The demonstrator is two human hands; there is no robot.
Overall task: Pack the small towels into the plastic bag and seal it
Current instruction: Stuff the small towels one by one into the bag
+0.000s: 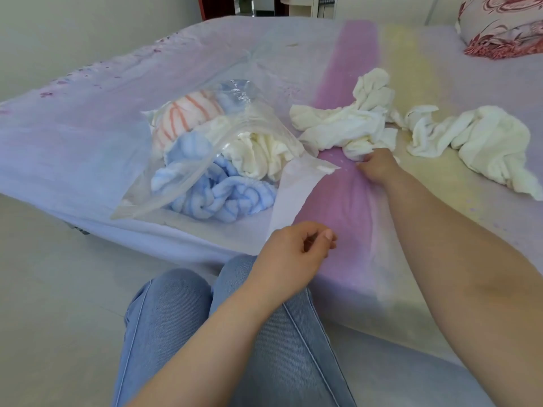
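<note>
On the bed (pixel 88 136), a little left of the middle, I see the clear plastic bag (pixel 188 174) lying on its side with its mouth open toward the near right. Inside it I can make out a blue striped towel (pixel 217 192), a cream towel (pixel 258 151) and a white towel with orange stripes (pixel 185 116), all bunched up together. My right hand (pixel 379 165) reaches out past the bag's mouth and its fingers are curled around the near edge of a crumpled white towel (pixel 346 124) that lies on the pink stripe of the sheet. Another white towel (pixel 476 139) lies loose farther to the right, just beside the first one. My left hand (pixel 291 259) sits near me at the edge of the bed, with its thumb and fingers pinching the near flap of the bag. My knees in blue jeans (pixel 164 312) show below it. Far off at the right, a pillow with red flowers (pixel 499 24) rests on the bed.
</note>
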